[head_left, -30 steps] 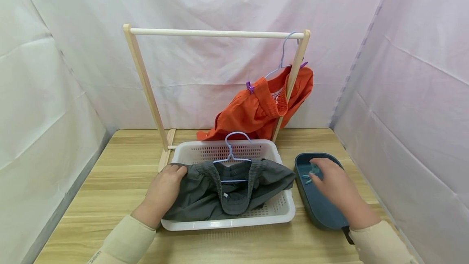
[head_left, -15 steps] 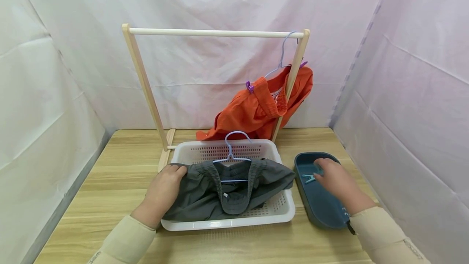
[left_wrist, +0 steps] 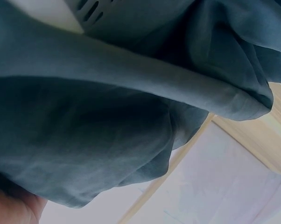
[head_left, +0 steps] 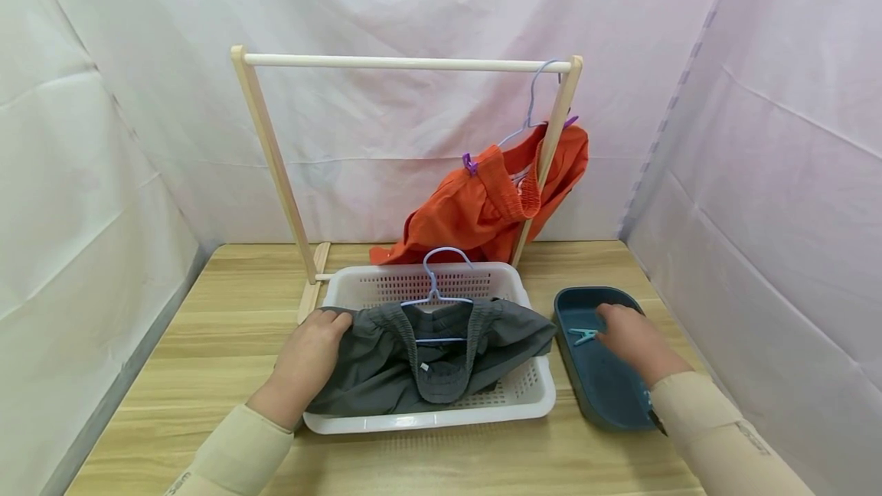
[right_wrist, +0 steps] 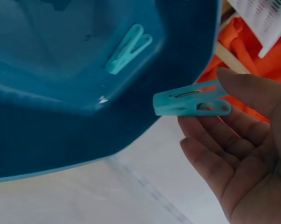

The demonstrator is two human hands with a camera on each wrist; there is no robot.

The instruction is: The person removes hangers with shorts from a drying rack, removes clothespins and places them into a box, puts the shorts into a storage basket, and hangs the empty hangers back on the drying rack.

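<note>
Dark grey trousers [head_left: 386, 366] with an elastic waistband lie spread across a white perforated basket [head_left: 427, 421]. A light-blue hanger [head_left: 432, 282] passes through the waist opening, its hook standing up behind. My left hand [head_left: 313, 354] grips the trousers' left side; in the left wrist view only a bit of it shows at the fabric's edge. My right hand [head_left: 634, 339] is over a dark blue tray [head_left: 613, 404]. In the right wrist view its thumb and fingers pinch a teal clothespin [right_wrist: 192, 100]. Another teal clothespin [right_wrist: 129, 49] lies in the tray.
Behind the basket stands a wooden rack [head_left: 406, 62] with a white rail. Orange trousers [head_left: 475, 194] hang at its right end on a blue hanger [head_left: 530, 98], held by purple clips [head_left: 470, 164]. White sheets enclose the wooden tabletop [head_left: 227, 312].
My right hand has shifted slightly right and down over the tray, its fingers drawing together on the clothespin. My left hand and the grey trousers have stayed put.
</note>
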